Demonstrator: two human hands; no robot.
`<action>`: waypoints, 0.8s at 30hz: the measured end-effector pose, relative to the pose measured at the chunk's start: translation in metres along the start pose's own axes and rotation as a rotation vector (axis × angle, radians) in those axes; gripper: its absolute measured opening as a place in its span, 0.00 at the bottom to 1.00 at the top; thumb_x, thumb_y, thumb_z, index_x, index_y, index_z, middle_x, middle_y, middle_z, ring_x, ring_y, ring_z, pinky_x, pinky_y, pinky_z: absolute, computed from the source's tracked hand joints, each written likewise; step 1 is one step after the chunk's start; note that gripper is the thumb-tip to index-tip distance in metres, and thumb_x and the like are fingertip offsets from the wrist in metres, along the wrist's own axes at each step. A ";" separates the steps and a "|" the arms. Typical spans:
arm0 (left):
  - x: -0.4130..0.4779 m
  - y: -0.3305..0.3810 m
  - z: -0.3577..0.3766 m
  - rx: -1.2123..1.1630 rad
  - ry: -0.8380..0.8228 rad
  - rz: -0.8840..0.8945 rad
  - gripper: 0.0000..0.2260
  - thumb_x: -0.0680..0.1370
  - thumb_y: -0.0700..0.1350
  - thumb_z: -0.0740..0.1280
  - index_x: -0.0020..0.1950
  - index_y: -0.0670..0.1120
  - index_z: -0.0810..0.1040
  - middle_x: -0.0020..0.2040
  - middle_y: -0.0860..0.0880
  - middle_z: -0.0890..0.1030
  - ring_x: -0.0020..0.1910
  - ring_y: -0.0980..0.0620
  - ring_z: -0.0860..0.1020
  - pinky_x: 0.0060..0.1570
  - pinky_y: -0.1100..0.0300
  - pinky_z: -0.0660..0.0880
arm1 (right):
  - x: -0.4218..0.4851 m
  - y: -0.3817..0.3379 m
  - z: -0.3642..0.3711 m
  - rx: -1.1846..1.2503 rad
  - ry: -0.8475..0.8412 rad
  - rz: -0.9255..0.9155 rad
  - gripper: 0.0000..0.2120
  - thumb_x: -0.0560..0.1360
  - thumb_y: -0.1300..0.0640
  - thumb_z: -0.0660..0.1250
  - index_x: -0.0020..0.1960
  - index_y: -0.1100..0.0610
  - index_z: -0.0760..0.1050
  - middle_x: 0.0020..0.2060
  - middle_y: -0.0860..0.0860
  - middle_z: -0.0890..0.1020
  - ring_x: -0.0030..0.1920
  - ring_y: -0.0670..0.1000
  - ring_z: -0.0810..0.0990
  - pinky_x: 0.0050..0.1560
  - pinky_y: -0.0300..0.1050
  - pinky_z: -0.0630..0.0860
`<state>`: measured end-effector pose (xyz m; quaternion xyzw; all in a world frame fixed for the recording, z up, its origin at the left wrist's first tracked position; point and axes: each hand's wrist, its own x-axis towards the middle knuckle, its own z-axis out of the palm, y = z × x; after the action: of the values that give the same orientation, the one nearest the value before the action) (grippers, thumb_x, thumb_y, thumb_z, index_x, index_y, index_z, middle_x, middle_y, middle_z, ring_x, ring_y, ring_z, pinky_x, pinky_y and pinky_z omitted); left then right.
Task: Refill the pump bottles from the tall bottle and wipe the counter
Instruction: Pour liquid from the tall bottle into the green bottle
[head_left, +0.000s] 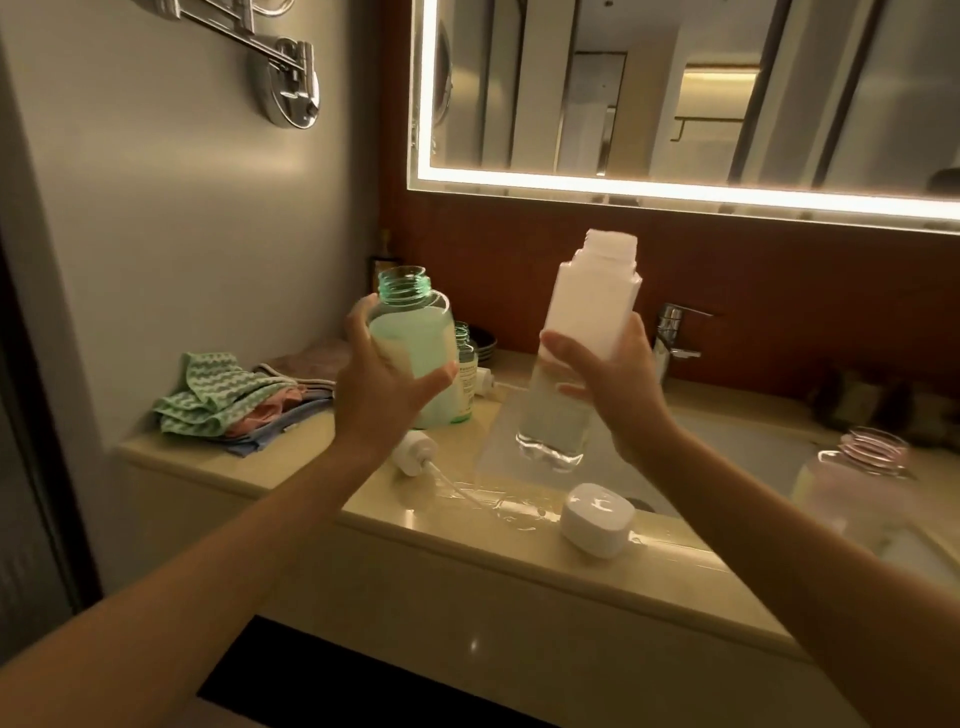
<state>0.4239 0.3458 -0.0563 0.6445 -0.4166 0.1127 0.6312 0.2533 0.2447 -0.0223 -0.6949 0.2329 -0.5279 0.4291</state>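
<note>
Just over the left end of the sink (727, 452), the tall bottle (592, 306) is held nearly upright. Its threaded neck is uncapped, and it is white in its upper part and clear toward the base. The right hand (610, 387) grips it round the middle, fingers curled across the front. To its left and apart from it, at about the same height, the green pump bottle (410, 343) sits upright in the left hand (382, 382). The thumb lies across its front, its neck is open and pale liquid fills most of it.

Below them on the surface (322, 441) a white pump head (415, 452) lies on its side, its tube trailing into a wet spill (498, 501). A white cap (597, 519) sits near the front edge. A small green bottle (466, 374) stands behind the left hand, and folded cloths (228, 400) are piled toward the wall. An open-necked pink bottle (862, 483) stands far right, and the faucet (672, 332) rises behind the right hand.
</note>
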 end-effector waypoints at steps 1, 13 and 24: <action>-0.007 0.008 0.008 -0.025 -0.035 0.005 0.42 0.65 0.47 0.76 0.71 0.49 0.54 0.64 0.45 0.69 0.54 0.50 0.73 0.47 0.55 0.75 | 0.002 -0.004 -0.008 -0.005 0.015 -0.010 0.27 0.68 0.52 0.73 0.59 0.49 0.61 0.55 0.52 0.73 0.55 0.52 0.76 0.45 0.45 0.80; -0.076 0.019 0.082 0.107 -0.260 -0.006 0.41 0.65 0.53 0.76 0.70 0.49 0.55 0.61 0.43 0.74 0.51 0.43 0.77 0.44 0.56 0.74 | -0.011 -0.003 -0.071 -0.561 0.022 -0.148 0.34 0.64 0.49 0.76 0.62 0.57 0.63 0.54 0.52 0.73 0.52 0.51 0.72 0.48 0.46 0.76; -0.077 0.000 0.080 0.212 -0.244 -0.045 0.41 0.65 0.55 0.75 0.70 0.50 0.55 0.63 0.42 0.73 0.54 0.42 0.77 0.48 0.48 0.77 | -0.008 0.012 -0.070 -0.941 -0.103 -0.265 0.35 0.64 0.48 0.75 0.65 0.55 0.64 0.57 0.53 0.75 0.48 0.48 0.69 0.41 0.40 0.70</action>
<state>0.3453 0.3037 -0.1219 0.7254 -0.4615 0.0626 0.5068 0.1873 0.2201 -0.0321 -0.8622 0.3343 -0.3804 0.0086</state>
